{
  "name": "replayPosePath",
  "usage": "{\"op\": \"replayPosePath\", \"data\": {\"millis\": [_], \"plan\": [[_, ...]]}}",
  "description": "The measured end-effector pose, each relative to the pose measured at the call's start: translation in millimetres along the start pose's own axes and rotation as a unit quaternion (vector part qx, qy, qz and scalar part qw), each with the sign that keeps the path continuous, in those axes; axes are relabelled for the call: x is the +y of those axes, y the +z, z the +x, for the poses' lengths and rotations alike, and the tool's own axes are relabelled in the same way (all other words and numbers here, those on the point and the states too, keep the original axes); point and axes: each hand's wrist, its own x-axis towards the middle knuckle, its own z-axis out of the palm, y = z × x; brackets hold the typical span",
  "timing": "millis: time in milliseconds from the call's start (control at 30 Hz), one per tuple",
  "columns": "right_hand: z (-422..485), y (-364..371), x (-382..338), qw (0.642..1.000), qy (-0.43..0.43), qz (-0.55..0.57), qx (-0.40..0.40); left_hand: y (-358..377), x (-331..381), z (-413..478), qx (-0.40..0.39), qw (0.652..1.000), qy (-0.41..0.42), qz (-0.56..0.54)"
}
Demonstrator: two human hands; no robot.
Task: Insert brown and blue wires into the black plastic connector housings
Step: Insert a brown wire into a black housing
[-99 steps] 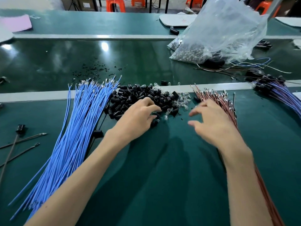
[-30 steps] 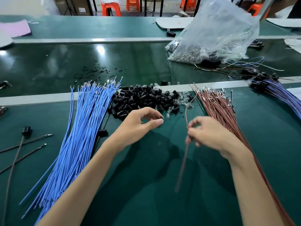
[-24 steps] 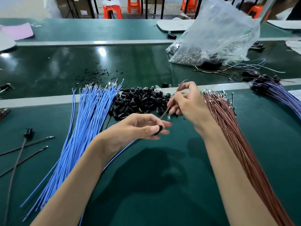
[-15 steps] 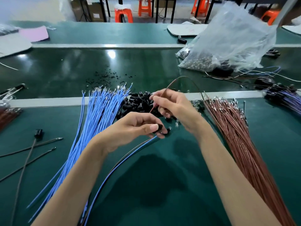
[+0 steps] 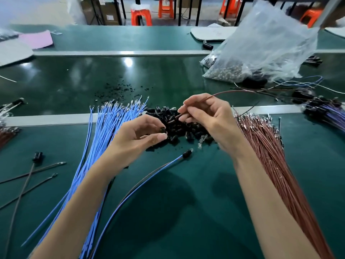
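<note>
While the left hand pinches one black connector housing between thumb tip and index tip, the right hand pinches a single brown wire close to its terminal end, other fingers loosely curled.

Step in hand, by my read: seating the brown terminal in the housing. To do it well:
- hold the housing steady, open end toward the wire tip
- grip the wire short so it doesn't buckle
- line the tip up with the cavity and push straight until it seats

Terminal orientation is too small to tell.

The wire tip sits just beside the housing, up and right of it, apart, not yet in. The rest of the wire arcs up and out to the right.

Both hands hover over the pile of black housings. The blue wire bundle lies left of the pile, the brown wire bundle right. One blue wire with a black end piece lies on the green mat near the left hand, untouched.
</note>
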Motion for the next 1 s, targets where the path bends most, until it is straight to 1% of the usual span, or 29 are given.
{"op": "replayPosePath", "data": {"millis": [67, 167, 233, 300, 400, 533, 633, 733, 833, 1000], "plan": [[-2, -2, -6, 1.000, -0.013, -0.018, -0.016, 6, -2, 1, 0.018, 1.000, 0.010, -0.012], [-1, 0, -12, 0.996, -0.038, -0.072, -0.036, 13, -3, 1, 0.018, 0.999, 0.033, -0.006], [-2, 3, -14, 0.994, -0.035, -0.087, -0.047, 15, -3, 1, 0.028, 0.999, 0.044, -0.014], [-3, 5, -15, 0.995, -0.026, -0.085, -0.050, 18, -2, 1, 0.058, 0.996, 0.044, -0.043], [-4, 5, -16, 0.997, -0.035, -0.057, -0.028, 22, 0, 1, 0.105, 0.989, 0.053, -0.095], [-3, 4, -18, 0.998, -0.054, -0.037, -0.005, 23, 2, 2, 0.137, 0.971, 0.040, -0.192], [-2, 4, -19, 0.997, -0.064, -0.034, 0.009, 24, 5, 2, 0.125, 0.945, 0.026, -0.302], [-2, 9, -18, 0.997, -0.069, -0.033, 0.012, 28, 8, 1, 0.120, 0.921, 0.014, -0.370], [-2, 14, -17, 0.997, -0.064, -0.030, 0.008, 33, 9, 0, 0.114, 0.917, 0.012, -0.382], [-4, 25, -13, 0.997, -0.067, -0.036, 0.008, 33, 6, -1, 0.110, 0.936, 0.005, -0.334]]}}
